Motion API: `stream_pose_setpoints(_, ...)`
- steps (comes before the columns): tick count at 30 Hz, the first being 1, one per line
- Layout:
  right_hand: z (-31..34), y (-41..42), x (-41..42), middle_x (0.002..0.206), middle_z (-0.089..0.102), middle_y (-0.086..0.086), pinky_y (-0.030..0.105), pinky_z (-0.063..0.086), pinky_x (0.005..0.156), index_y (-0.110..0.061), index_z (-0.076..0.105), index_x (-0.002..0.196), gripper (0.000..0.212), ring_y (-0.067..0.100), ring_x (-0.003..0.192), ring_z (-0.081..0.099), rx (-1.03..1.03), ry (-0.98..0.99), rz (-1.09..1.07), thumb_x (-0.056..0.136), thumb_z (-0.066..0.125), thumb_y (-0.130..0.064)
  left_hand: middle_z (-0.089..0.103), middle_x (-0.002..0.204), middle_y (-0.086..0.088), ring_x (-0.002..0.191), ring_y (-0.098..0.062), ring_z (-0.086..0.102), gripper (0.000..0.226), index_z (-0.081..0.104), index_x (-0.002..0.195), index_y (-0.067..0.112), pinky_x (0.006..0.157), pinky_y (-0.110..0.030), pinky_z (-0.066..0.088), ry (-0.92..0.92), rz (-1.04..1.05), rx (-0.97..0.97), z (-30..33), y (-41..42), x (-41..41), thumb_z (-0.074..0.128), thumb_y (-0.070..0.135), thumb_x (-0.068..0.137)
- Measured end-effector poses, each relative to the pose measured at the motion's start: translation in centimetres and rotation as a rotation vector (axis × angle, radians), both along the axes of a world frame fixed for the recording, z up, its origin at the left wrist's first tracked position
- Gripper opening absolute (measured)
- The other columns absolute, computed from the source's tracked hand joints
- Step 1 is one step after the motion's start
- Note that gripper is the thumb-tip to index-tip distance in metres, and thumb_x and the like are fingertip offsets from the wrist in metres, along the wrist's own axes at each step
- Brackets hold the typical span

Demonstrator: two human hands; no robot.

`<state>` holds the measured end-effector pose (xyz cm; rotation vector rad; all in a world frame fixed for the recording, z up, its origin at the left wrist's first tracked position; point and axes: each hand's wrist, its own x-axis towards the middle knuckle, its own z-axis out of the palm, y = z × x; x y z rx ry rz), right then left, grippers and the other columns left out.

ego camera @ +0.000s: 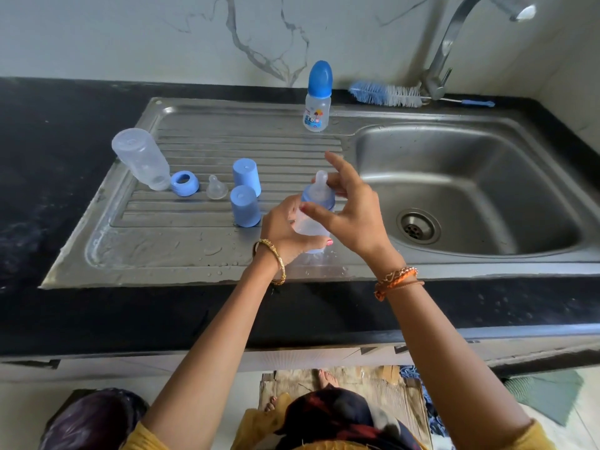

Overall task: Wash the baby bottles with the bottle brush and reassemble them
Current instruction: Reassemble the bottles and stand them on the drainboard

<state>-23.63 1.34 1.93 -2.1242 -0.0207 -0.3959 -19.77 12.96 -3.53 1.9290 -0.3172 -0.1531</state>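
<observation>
My left hand (285,232) grips the clear body of a baby bottle (310,224) above the draining board. My right hand (347,209) pinches the bottle's blue collar (319,196), from which a clear nipple (321,178) stands up. On the draining board an upside-down clear bottle (141,159) stands beside a loose blue collar ring (184,183) and a loose clear nipple (216,187). Two blue caps (246,177) (245,206) stand nearby. An assembled bottle with a blue cap (318,97) stands at the back. The bottle brush (386,94) lies behind the sink.
The steel sink basin (470,167) with its drain (418,226) is to the right, under the tap (454,43). Water drops lie on the draining board (162,248). Black countertop (48,157) surrounds the sink. My feet stand on cardboard (324,381) below.
</observation>
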Motion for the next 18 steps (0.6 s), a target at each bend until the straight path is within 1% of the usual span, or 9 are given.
stream_pose_setpoints(2,-0.1,0.2,0.1,0.101,0.058,-0.004,0.011,0.042,0.084,-0.014,0.044,0.133,0.081,0.009,0.095,0.055,-0.002,-0.012,-0.067,0.064,0.084,-0.027,0.066,0.099,0.007,0.096,-0.012,0.061,0.065,0.060,0.104,0.019,0.075,-0.025,0.051,-0.004,-0.002,0.016,0.0,-0.1,0.1,0.081,0.035,0.045)
stream_pose_setpoints(4,-0.2,0.1,0.0,0.112,0.056,-0.003,0.017,0.042,0.092,-0.015,0.042,0.136,0.085,0.010,0.105,0.054,0.060,0.013,-0.030,0.063,0.084,-0.026,0.066,0.099,0.006,0.096,-0.013,0.061,0.062,0.060,0.100,0.022,0.076,-0.027,0.052,0.015,-0.010,-0.008,0.0,-0.1,0.0,0.082,0.035,0.044)
stream_pose_setpoints(6,0.0,-0.3,-0.2,0.125,0.053,-0.003,0.022,0.038,0.103,-0.014,0.034,0.141,0.084,0.007,0.117,0.049,0.205,0.072,0.068,0.067,0.074,-0.018,0.064,0.098,0.004,0.097,-0.016,0.060,0.058,0.056,0.092,0.031,0.077,-0.029,0.051,0.041,-0.005,-0.066,0.1,0.0,-0.2,0.081,0.038,0.041)
stream_pose_setpoints(7,0.1,-0.6,-0.4,0.125,0.053,-0.004,0.022,0.038,0.105,-0.013,0.031,0.143,0.084,0.005,0.118,0.049,0.252,0.102,0.112,0.069,0.070,-0.013,0.065,0.099,0.002,0.099,-0.018,0.060,0.059,0.054,0.091,0.034,0.079,-0.031,0.051,0.047,-0.001,-0.092,-0.1,0.1,-0.2,0.079,0.043,0.038)
stream_pose_setpoints(9,0.3,-0.9,-0.4,0.110,0.058,-0.010,0.018,0.040,0.101,-0.010,0.033,0.142,0.081,0.004,0.107,0.054,0.156,0.094,0.106,0.072,0.073,-0.007,0.066,0.102,0.001,0.102,-0.019,0.060,0.062,0.055,0.094,0.035,0.083,-0.033,0.052,0.047,-0.006,-0.114,-0.1,0.1,-0.3,0.077,0.046,0.036)
stream_pose_setpoints(12,0.4,-0.6,-0.1,0.097,0.056,-0.009,0.013,0.042,0.085,-0.013,0.040,0.138,0.086,0.007,0.091,0.055,-0.023,0.044,-0.016,0.065,0.083,-0.022,0.066,0.100,0.006,0.100,-0.014,0.061,0.069,0.059,0.102,0.026,0.079,-0.028,0.050,0.019,-0.010,-0.076,0.1,0.0,-0.3,0.078,0.043,0.039)
stream_pose_setpoints(14,0.3,-0.6,0.1,0.110,0.053,-0.004,0.017,0.040,0.091,-0.016,0.034,0.142,0.095,0.012,0.103,0.053,0.001,0.089,0.028,0.062,0.085,-0.025,0.066,0.099,0.008,0.098,-0.012,0.061,0.068,0.059,0.104,0.025,0.079,-0.026,0.050,-0.002,-0.006,-0.067,0.0,-0.1,-0.3,0.079,0.041,0.041)
stream_pose_setpoints(16,0.4,-1.0,0.1,0.136,0.045,0.000,0.019,0.031,0.103,-0.016,0.025,0.145,0.094,0.011,0.127,0.042,0.105,0.157,0.130,0.069,0.080,-0.014,0.065,0.099,0.006,0.098,-0.014,0.061,0.065,0.057,0.103,0.026,0.077,-0.023,0.049,0.000,-0.001,-0.076,-0.1,-0.1,-0.3,0.080,0.037,0.044)
stream_pose_setpoints(18,0.6,-1.3,-0.1,0.143,0.041,0.005,0.021,0.030,0.107,-0.011,0.021,0.146,0.087,0.013,0.132,0.039,0.133,0.179,0.204,0.075,0.070,-0.001,0.064,0.101,0.003,0.099,-0.016,0.059,0.068,0.056,0.103,0.026,0.077,-0.023,0.049,0.007,-0.010,-0.092,-0.2,0.0,-0.3,0.079,0.043,0.041)
